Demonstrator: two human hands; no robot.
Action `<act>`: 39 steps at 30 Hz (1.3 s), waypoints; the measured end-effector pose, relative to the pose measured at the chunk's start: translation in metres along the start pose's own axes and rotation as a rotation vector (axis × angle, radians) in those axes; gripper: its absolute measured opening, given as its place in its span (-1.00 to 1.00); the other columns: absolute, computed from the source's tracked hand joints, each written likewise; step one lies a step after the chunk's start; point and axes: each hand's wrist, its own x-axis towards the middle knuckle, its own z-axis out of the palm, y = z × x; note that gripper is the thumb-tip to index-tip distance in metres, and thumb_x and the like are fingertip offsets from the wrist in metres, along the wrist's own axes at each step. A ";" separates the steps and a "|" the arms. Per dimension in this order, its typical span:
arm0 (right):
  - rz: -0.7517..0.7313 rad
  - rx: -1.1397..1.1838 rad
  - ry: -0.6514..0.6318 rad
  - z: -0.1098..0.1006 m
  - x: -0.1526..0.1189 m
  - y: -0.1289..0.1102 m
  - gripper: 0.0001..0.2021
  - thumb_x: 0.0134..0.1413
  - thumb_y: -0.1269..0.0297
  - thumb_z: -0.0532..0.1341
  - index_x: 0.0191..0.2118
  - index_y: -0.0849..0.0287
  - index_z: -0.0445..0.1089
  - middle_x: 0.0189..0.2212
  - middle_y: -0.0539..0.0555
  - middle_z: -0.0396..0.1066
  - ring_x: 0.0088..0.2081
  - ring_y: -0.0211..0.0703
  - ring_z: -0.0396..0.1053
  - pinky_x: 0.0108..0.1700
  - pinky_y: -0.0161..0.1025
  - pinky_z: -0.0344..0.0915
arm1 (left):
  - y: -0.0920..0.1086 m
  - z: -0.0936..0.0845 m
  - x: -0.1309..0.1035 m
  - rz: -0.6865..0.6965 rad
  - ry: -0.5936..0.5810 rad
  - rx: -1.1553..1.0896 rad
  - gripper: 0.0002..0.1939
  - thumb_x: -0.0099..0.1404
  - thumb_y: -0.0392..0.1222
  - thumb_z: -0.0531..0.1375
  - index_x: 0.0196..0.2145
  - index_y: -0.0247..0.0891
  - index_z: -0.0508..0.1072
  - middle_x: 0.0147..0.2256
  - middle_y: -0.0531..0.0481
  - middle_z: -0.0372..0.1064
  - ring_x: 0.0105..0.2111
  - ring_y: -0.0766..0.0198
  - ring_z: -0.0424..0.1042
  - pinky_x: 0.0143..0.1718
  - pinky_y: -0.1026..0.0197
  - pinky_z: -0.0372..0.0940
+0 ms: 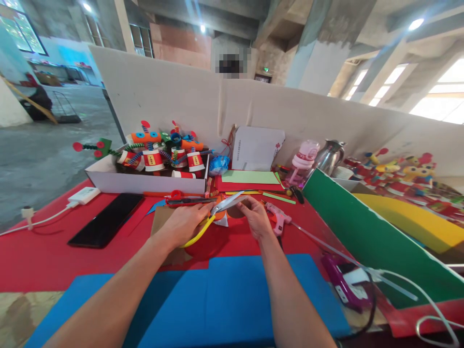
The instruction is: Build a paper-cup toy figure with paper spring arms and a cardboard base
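Observation:
My left hand [186, 222] is closed around the yellow handles of a pair of scissors [225, 204]. The blades stand slightly apart and point up to the right, towards my right hand [255, 215]. That hand pinches a small brown piece [235, 211], probably paper or card, close against the blades; its shape is partly hidden. Below and behind the scissors lie orange and white paper scraps [222, 220]. A brown cardboard sheet [161, 222] sits partly under my left wrist. Just right of my right hand rests a pink glue gun [279, 217].
A white box [145, 183] of paper-cup figures stands back left, with a black phone [107, 220] before it. Blue sheets [232, 290] cover the near edge. A green-sided box [362, 237] and purple power strip [346, 282] with cables flank the right side.

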 end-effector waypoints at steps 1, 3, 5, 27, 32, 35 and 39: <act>0.000 -0.004 0.003 0.000 0.000 0.000 -0.71 -0.32 0.07 0.43 -0.44 0.10 0.47 -0.48 -0.04 0.48 -0.39 -0.18 0.39 -0.24 -0.23 0.32 | 0.000 0.000 0.000 0.000 0.007 -0.002 -0.51 0.36 -0.22 -0.03 0.22 -0.24 0.22 0.00 -0.24 0.42 -0.15 0.03 0.50 -0.18 0.08 0.39; -0.002 -0.012 0.006 0.000 0.000 0.000 -0.71 -0.32 0.06 0.43 -0.44 0.10 0.47 -0.49 -0.03 0.48 -0.39 -0.17 0.38 -0.24 -0.23 0.32 | 0.000 0.001 0.000 -0.001 0.019 -0.007 -0.52 0.36 -0.22 -0.03 0.21 -0.24 0.23 0.01 -0.24 0.42 -0.14 0.03 0.50 -0.17 0.09 0.38; -0.008 -0.017 0.006 0.000 0.000 -0.001 -0.69 -0.33 0.04 0.43 -0.44 0.10 0.47 -0.48 -0.03 0.48 -0.39 -0.17 0.38 -0.24 -0.22 0.32 | -0.001 0.001 0.000 0.002 0.017 -0.009 -0.52 0.36 -0.21 -0.03 0.21 -0.24 0.23 0.01 -0.24 0.42 -0.15 0.02 0.50 -0.18 0.08 0.39; -0.010 -0.003 0.001 0.000 0.001 0.001 -0.67 -0.34 0.02 0.44 -0.48 0.12 0.43 -0.53 -0.05 0.44 -0.43 -0.22 0.33 -0.28 -0.26 0.26 | 0.003 -0.003 0.000 0.001 -0.002 -0.075 -0.54 0.38 -0.19 -0.03 0.20 -0.26 0.25 0.00 -0.27 0.43 -0.09 -0.02 0.49 -0.11 0.02 0.38; -0.004 -0.010 0.004 0.000 0.001 0.001 -0.65 -0.35 0.01 0.44 -0.45 0.12 0.44 -0.51 -0.04 0.45 -0.42 -0.19 0.36 -0.26 -0.24 0.29 | 0.002 -0.002 0.000 0.005 0.009 -0.073 -0.56 0.38 -0.18 -0.02 0.18 -0.24 0.27 -0.03 -0.25 0.45 -0.11 0.00 0.50 -0.13 0.04 0.38; -0.007 -0.021 -0.007 -0.001 0.001 0.000 -0.66 -0.34 0.01 0.44 -0.45 0.12 0.44 -0.51 -0.03 0.46 -0.41 -0.18 0.37 -0.26 -0.23 0.30 | 0.001 -0.001 0.000 0.010 0.003 -0.075 -0.55 0.38 -0.16 -0.02 0.18 -0.23 0.26 -0.02 -0.24 0.45 -0.10 -0.02 0.49 -0.13 0.02 0.38; -0.029 -0.062 -0.026 -0.003 0.000 -0.003 -0.71 -0.30 0.05 0.42 -0.48 0.12 0.44 -0.53 -0.04 0.45 -0.42 -0.20 0.37 -0.24 -0.23 0.30 | -0.001 0.000 0.000 0.034 0.010 -0.084 -0.54 0.37 -0.19 -0.02 0.19 -0.26 0.24 0.00 -0.26 0.43 -0.08 -0.03 0.48 -0.11 0.01 0.37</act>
